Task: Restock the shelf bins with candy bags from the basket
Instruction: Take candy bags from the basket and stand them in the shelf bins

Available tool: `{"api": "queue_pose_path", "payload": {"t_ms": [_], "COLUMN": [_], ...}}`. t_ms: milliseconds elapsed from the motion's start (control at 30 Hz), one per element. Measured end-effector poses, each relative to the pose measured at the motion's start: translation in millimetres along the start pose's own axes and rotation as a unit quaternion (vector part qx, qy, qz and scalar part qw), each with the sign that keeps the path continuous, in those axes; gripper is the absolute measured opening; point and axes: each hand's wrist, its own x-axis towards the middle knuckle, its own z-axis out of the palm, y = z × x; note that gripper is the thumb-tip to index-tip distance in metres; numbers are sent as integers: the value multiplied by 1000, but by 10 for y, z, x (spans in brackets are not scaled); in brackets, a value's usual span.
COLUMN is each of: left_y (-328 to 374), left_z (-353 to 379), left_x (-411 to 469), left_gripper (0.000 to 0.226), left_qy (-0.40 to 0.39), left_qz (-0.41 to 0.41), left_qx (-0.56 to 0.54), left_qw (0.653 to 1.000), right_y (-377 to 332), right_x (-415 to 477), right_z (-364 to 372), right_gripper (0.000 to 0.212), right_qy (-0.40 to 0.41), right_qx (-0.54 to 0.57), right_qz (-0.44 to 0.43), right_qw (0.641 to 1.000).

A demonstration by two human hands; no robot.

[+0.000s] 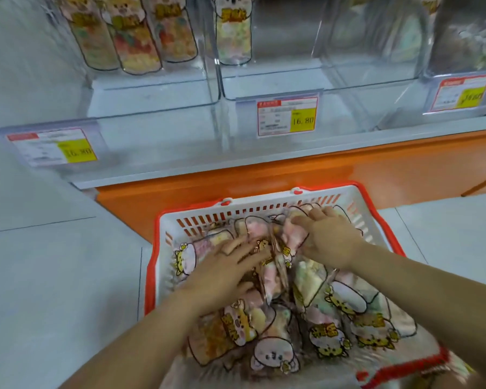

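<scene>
A white basket with a red rim (202, 217) stands on the floor below the shelf, piled with several clear candy bags (272, 352) printed with cartoon animals. Both my hands are inside it. My left hand (225, 268) lies flat with straight fingers on a bag near the basket's middle. My right hand (328, 237) is at the far side, with fingers over and thumb under a pink candy bag (291, 238), gripping it. Above, the clear left shelf bin (152, 108) holds three upright bags (129, 37) at the back. The middle bin (275, 80) holds one bag (233, 32).
Price tags reading 16.80 hang on the bin fronts (288, 116). A third bin at the right (460, 46) holds blurred packets. An orange shelf base (292, 175) runs just behind the basket. Pale floor tiles (54, 276) lie to the left.
</scene>
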Motion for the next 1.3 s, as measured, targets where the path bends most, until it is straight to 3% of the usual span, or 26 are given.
{"api": "queue_pose_path", "payload": {"t_ms": [133, 367, 633, 833, 933, 1000, 1033, 1133, 1200, 1300], "left_y": [14, 188, 458, 641, 722, 806, 869, 1068, 1181, 1303], "left_z": [-19, -205, -448, -546, -671, -768, -837, -995, -1069, -1113], "left_x": [-57, 62, 266, 71, -4, -43, -55, -31, 4, 45], "left_gripper": [70, 41, 22, 30, 37, 49, 57, 63, 52, 30], "left_qy": [1, -26, -123, -65, -27, -35, -41, 36, 130, 225], "left_qz": [2, -5, -146, -188, -210, -238, -259, -263, -252, -227], "left_qx": [4, 15, 10, -25, -167, -315, -414, -735, -818, -851], "left_qw": [1000, 1000, 982, 980, 963, 918, 872, 624, 501, 417], "right_y": [-28, -38, 49, 173, 172, 137, 105, -22, -97, -137], "right_x": [47, 15, -292, -540, -733, -867, -940, -1159, -1270, -1334], "right_z": [77, -29, -250, -355, -391, -413, -434, -547, -612, -658], "right_gripper": [56, 51, 42, 35, 32, 30, 31, 35, 38, 42], "right_qy": [18, 19, 101, 176, 233, 266, 281, 301, 286, 236], "right_qx": [124, 160, 196, 282, 335, 379, 399, 473, 516, 534], "right_qz": [-10, -45, -65, -62, -59, -60, -60, -76, -101, -128], "right_qw": [992, 986, 973, 941, 911, 884, 871, 825, 801, 802]}}
